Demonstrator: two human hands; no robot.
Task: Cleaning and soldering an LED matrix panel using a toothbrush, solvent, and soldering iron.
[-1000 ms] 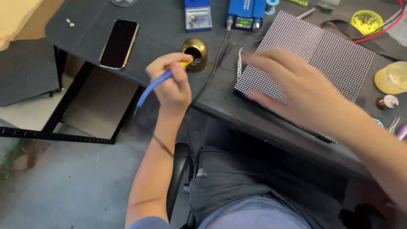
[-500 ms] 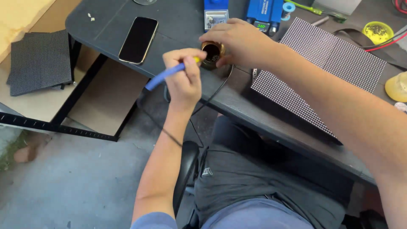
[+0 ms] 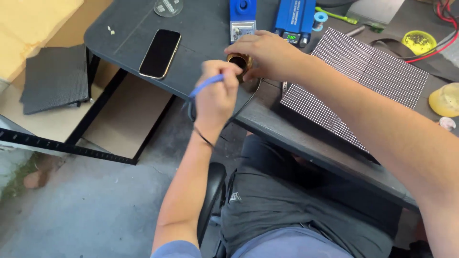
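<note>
Blue-handled soldering iron (image 3: 205, 86), head view: my left hand (image 3: 216, 95) is clenched round its grip, tip aimed toward one o'clock at the brass tip-cleaner pot (image 3: 239, 61). I judge the iron light and stiff; hold only the insulated handle. My right hand (image 3: 267, 55) cups the pot, steadying it at the desk (image 3: 201, 28) edge. Left forearm rises vertically, wrist bent forward. Black phone (image 3: 160, 53) lies at nine o'clock; dotted LED panel (image 3: 354, 86) at three.

phone (image 3: 160, 53): black, face-up, desk 10 o'clock
LED panel (image 3: 354, 86): dotted, 2 o'clock
blue station (image 3: 294, 18): 12 o'clock
yellow dish (image 3: 419, 42): 1 o'clock
</note>
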